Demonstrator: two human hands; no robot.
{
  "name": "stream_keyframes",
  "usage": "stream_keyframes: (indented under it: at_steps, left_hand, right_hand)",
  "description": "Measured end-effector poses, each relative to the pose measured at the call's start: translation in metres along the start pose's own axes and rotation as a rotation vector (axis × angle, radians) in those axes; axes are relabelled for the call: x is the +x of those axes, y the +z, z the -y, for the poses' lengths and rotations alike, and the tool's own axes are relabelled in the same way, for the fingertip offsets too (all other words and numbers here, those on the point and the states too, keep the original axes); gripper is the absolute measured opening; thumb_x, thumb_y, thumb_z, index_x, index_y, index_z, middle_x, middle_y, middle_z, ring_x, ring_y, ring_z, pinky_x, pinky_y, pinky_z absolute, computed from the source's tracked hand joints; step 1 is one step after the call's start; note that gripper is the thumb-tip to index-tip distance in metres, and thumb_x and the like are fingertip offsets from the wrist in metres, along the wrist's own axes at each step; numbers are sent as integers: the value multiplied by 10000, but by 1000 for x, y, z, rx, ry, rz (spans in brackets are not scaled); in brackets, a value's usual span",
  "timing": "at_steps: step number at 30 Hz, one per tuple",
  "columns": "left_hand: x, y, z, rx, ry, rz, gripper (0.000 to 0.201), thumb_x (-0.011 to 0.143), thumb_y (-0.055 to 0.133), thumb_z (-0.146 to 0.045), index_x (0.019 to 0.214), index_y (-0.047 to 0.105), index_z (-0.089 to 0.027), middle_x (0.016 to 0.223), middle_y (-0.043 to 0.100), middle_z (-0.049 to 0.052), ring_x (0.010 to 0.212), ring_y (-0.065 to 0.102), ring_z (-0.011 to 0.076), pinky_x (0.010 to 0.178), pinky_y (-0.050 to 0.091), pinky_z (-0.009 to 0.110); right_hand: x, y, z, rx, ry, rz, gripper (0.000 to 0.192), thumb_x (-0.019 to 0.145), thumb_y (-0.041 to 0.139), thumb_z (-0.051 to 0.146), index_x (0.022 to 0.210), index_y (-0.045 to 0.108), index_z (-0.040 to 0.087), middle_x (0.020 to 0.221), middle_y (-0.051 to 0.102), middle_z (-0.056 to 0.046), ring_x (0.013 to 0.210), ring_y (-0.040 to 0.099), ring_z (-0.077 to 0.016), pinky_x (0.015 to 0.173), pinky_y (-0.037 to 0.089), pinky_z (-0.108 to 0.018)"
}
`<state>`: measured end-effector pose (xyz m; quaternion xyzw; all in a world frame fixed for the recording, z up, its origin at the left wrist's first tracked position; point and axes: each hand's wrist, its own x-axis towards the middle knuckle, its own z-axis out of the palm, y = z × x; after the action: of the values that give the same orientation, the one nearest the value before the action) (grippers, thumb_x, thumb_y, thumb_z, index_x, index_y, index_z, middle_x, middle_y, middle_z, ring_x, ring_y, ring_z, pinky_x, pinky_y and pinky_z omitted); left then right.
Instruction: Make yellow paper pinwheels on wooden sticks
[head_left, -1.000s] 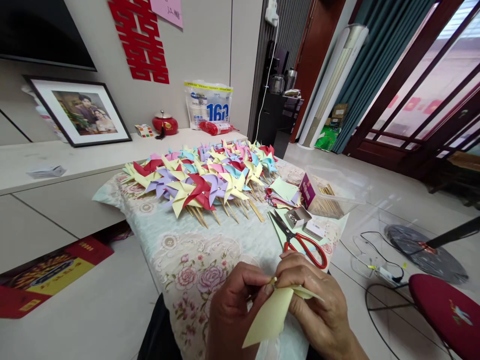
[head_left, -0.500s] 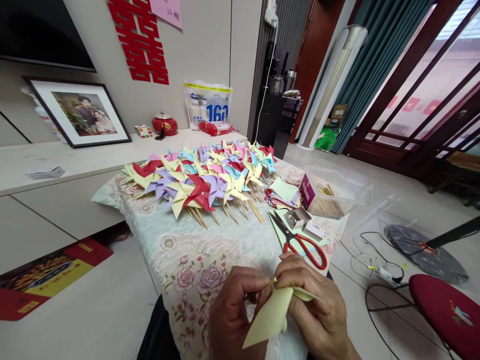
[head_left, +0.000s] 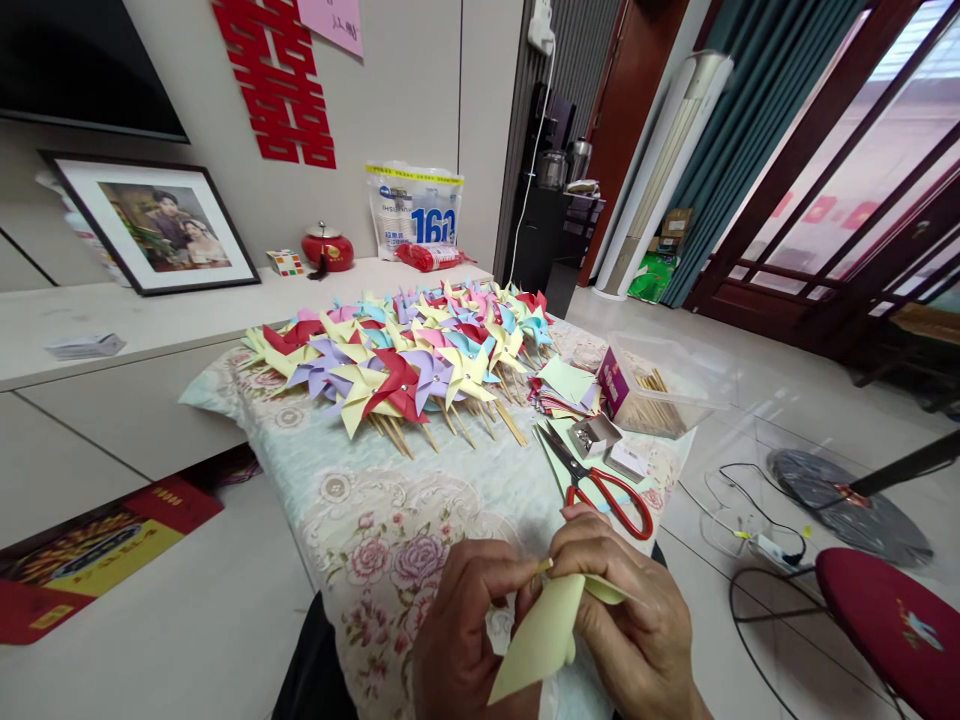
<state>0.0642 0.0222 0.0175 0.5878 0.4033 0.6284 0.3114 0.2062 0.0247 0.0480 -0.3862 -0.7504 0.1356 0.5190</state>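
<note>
A pale yellow paper pinwheel (head_left: 541, 640) is pinched in my right hand (head_left: 637, 620), its blades folded and pointing down toward me. My left hand (head_left: 469, 625) grips a thin wooden stick (head_left: 544, 567), whose tip meets the back of the pinwheel between both hands. Whether a pin joins them is hidden by my fingers. Just beyond my right hand lie red-handled scissors (head_left: 592, 478) on light green paper. A small open box of metal pins (head_left: 594, 436) sits behind them, with its white sleeve (head_left: 627, 461) alongside.
Many finished pinwheels (head_left: 405, 375) on sticks cover the far part of the flowered tablecloth (head_left: 405, 520). Coloured paper squares (head_left: 568, 383) are stacked by a clear plastic tub (head_left: 660, 395) of wooden sticks. A red stool (head_left: 889, 620) stands at the right.
Both hands keep nearly the same place and hold. The pinwheel and stick have barely shifted, and the whole view has moved very slightly.
</note>
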Motion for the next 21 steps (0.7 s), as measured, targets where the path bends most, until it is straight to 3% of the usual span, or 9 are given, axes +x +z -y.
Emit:
stream_keyframes:
  at_steps: [7, 13, 18, 21]
  left_hand:
    - [-5, 4, -4, 55, -32, -22, 188, 800, 636, -82, 854, 687, -256, 795, 641, -9, 725, 619, 169, 662, 484, 270]
    - [-5, 5, -6, 77, -42, -10, 167, 820, 623, -107, 879, 675, -255, 823, 649, -3, 749, 633, 174, 673, 495, 274]
    - [-7, 5, -2, 46, -5, 30, 183, 882, 553, -100, 874, 659, -249, 822, 646, 19, 762, 618, 183, 699, 482, 285]
    - [-7, 3, -3, 31, 17, 53, 201, 874, 544, -89, 860, 663, -250, 797, 631, 13, 742, 597, 180, 686, 461, 281]
  right_hand:
    - [0, 0, -1, -9, 13, -10, 175, 874, 522, 35, 901, 604, 187, 801, 642, -12, 727, 645, -161, 879, 477, -414]
    - [-5, 2, -5, 32, 10, -61, 152, 886, 545, 60, 908, 616, 192, 772, 647, -15, 698, 637, -175, 747, 493, -374]
    - [-10, -2, -11, -16, -6, -70, 191, 900, 615, 121, 1059, 650, 221, 846, 707, -29, 779, 684, -213, 890, 485, -451]
    - [-8, -6, -11, -5, -34, -27, 207, 897, 599, 97, 1047, 678, 216, 872, 701, -39, 807, 684, -214, 859, 505, -439]
